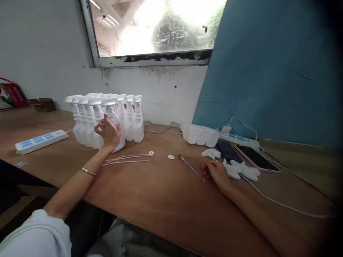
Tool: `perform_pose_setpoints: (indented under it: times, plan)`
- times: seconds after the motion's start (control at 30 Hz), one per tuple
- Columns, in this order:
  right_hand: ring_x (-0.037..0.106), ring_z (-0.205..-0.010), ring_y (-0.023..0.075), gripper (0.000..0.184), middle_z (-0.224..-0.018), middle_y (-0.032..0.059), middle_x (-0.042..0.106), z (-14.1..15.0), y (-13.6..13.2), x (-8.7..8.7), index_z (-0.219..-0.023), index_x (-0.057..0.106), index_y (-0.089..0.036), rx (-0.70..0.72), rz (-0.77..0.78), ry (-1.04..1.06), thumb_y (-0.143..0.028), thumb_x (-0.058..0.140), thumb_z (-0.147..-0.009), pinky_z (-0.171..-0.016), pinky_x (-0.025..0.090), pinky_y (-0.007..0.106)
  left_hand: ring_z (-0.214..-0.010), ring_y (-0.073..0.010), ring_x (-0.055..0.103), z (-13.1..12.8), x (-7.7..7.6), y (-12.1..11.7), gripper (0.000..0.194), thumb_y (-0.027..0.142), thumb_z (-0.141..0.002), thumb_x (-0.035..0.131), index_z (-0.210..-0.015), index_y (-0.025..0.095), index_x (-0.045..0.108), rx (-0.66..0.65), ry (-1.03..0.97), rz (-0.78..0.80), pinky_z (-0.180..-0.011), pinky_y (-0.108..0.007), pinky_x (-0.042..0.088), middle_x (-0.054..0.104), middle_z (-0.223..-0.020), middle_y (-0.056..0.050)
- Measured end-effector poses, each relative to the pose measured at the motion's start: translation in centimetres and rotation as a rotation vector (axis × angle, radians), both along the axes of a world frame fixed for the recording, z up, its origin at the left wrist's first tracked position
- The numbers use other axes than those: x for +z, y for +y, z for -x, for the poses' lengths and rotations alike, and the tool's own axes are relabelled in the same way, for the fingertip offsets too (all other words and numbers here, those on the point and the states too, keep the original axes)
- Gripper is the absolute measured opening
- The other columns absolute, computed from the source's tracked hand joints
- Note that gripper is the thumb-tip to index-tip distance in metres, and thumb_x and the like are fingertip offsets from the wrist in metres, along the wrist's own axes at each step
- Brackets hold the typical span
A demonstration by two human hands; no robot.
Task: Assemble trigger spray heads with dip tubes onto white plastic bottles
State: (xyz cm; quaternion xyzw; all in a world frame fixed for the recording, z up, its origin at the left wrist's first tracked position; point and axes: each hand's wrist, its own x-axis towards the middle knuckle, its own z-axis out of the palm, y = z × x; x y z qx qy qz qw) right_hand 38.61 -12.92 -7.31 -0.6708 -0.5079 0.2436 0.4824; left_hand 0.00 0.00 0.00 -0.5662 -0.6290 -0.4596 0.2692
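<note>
At the front of a cluster of white spray bottles (pixel 91 121), my left hand (pixel 108 132) is closed around the body of one spray bottle (pixel 122 137). That bottle stands upright with its trigger head on; part of it is hidden behind my fingers. My right hand (pixel 216 172) rests on the table at the right, its fingers loosely curled in with nothing visible in them. Just left of it lies a screwdriver (pixel 190 167) with a thin metal shaft. White trigger spray heads (pixel 245 170) lie beside its wrist, and another white spray head (pixel 211 153) lies behind it.
Thin white tubes (pixel 125 159) and two small white discs (pixel 171 157) lie mid-table. Empty-looking translucent bottles (pixel 199 135) lie at the back right. A phone (pixel 257 157), a dark pouch (pixel 227 150) and a power strip (pixel 241 140) are at the right. Another power strip (pixel 41 141) sits left.
</note>
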Motion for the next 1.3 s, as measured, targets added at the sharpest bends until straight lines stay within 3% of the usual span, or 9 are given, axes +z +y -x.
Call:
perform_pose_setpoints:
  times: [0.2,0.33,0.43,0.5,0.6,0.7,0.87,1.1,1.3]
  plan:
    - [0.053,-0.046,0.0145,0.037,-0.055,0.0057,0.058,-0.1,-0.6,0.4,-0.059,0.054,-0.015,-0.069,-0.04,-0.061,-0.046,0.042,-0.075,-0.042,0.039,0.025,-0.124,-0.0357,0.021,0.3,0.2,-0.9,0.075,0.038,-0.076,0.045,-0.135,0.002,0.015,-0.092,0.029,-0.188,-0.096,-0.05,0.014,0.022,-0.136,-0.026]
    - [0.056,-0.076,0.0224,0.03,-0.077,0.0103,0.062,0.4,-1.5,1.6,-0.071,0.06,-0.014,-0.133,-0.256,-0.709,-0.036,0.041,-0.08,-0.066,0.04,0.032,-0.125,-0.0326,0.024,-2.0,0.2,-3.0,0.06,0.035,-0.079,0.043,-0.13,0.008,0.027,-0.335,0.207,-0.245,-0.097,-0.048,0.015,0.027,-0.135,-0.022]
    - [0.049,-0.097,0.0282,0.027,-0.097,0.0141,0.059,0.6,-1.8,2.0,-0.093,0.061,-0.013,-0.203,-0.296,-1.204,-0.027,0.04,-0.082,-0.079,0.035,0.037,-0.121,-0.0253,0.035,-5.6,-0.7,-5.6,0.04,0.028,-0.084,0.037,-0.123,0.016,0.039,-0.687,0.55,0.032,-0.098,-0.044,0.017,0.041,-0.13,-0.013]
    - [0.042,-0.109,0.0314,0.032,-0.112,0.0175,0.053,0.3,-1.8,1.8,-0.107,0.056,-0.011,-0.295,-0.251,-1.319,-0.025,0.042,-0.081,-0.085,0.031,0.04,-0.122,-0.0231,0.036,-8.1,-1.9,-7.1,0.036,0.028,-0.087,0.035,-0.121,0.019,0.043,-0.893,0.721,0.218,-0.1,-0.043,0.015,0.045,-0.129,-0.01]
    - [0.04,-0.111,0.0341,0.035,-0.113,0.0203,0.053,-0.4,-1.6,1.2,-0.11,0.053,-0.008,-0.33,-0.075,-1.337,-0.023,0.044,-0.08,-0.087,0.029,0.042,-0.126,-0.0235,0.032,-10.7,-3.9,-8.2,0.044,0.033,-0.088,0.033,-0.129,0.016,0.036,-1.04,0.765,0.416,-0.104,-0.044,0.013,0.04,-0.135,-0.012]
    - [0.051,-0.095,0.0305,0.027,-0.096,0.0168,0.062,-0.9,-1.4,0.8,-0.097,0.059,-0.008,-0.255,0.06,-1.31,-0.023,0.042,-0.081,-0.08,0.033,0.039,-0.131,-0.0242,0.024,-11.9,-5.5,-7.5,0.053,0.036,-0.088,0.032,-0.136,0.013,0.025,-1.056,0.693,0.577,-0.106,-0.045,0.013,0.028,-0.142,-0.012]
    - [0.05,-0.091,0.0245,0.023,-0.095,0.0119,0.063,-0.5,-1.4,1.1,-0.091,0.06,-0.013,-0.167,0.044,-1.319,-0.02,0.04,-0.083,-0.075,0.033,0.033,-0.131,-0.0248,0.025,-12.8,-6.5,-5.8,0.052,0.037,-0.089,0.029,-0.135,0.014,0.026,-1.043,0.621,0.76,-0.104,-0.051,0.019,0.028,-0.142,-0.011]
    - [0.045,-0.1,0.028,0.033,-0.108,0.0152,0.055,0.1,-1.3,0.9,-0.109,0.052,-0.012,-0.245,0.038,-1.297,-0.028,0.043,-0.082,-0.081,0.032,0.035,-0.125,-0.0243,0.036,-12.7,-6.4,-6.4,0.032,0.029,-0.087,0.036,-0.111,0.013,0.049,-1.069,0.603,0.628,-0.102,-0.047,0.024,0.042,-0.133,-0.012]
    - [0.046,-0.099,0.029,0.037,-0.107,0.0169,0.055,0.1,0.2,0.4,-0.112,0.048,-0.012,-0.331,0.083,-1.266,-0.031,0.042,-0.081,-0.081,0.032,0.036,-0.101,-0.0216,0.053,-12.7,-6.1,-7.0,0.022,0.033,-0.085,0.045,-0.092,0.014,0.054,-1.052,0.601,0.497,-0.094,-0.039,0.033,0.059,-0.106,-0.01]
